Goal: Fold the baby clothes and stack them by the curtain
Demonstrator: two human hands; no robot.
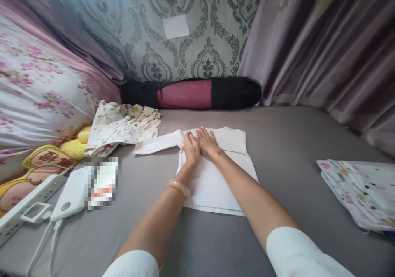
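White shirt [216, 186] part-folded: one sleeve [233, 141] apparently folded across, the other sleeve [159, 143] outstretched; right hand [207, 142] flat on it, left hand [191, 149] curled, pinch unclear.

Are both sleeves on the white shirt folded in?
No, one sleeve of the white shirt sticks out beyond the left hand.

A grey wall [132, 26] with dark scrollwork fills the top centre, bearing a white card [175, 28]. A shiny mauve curtain [302, 42] drapes the upper right, a purple curtain [92, 34] the upper left. Grey sheet [286, 145] spans the lower frame.
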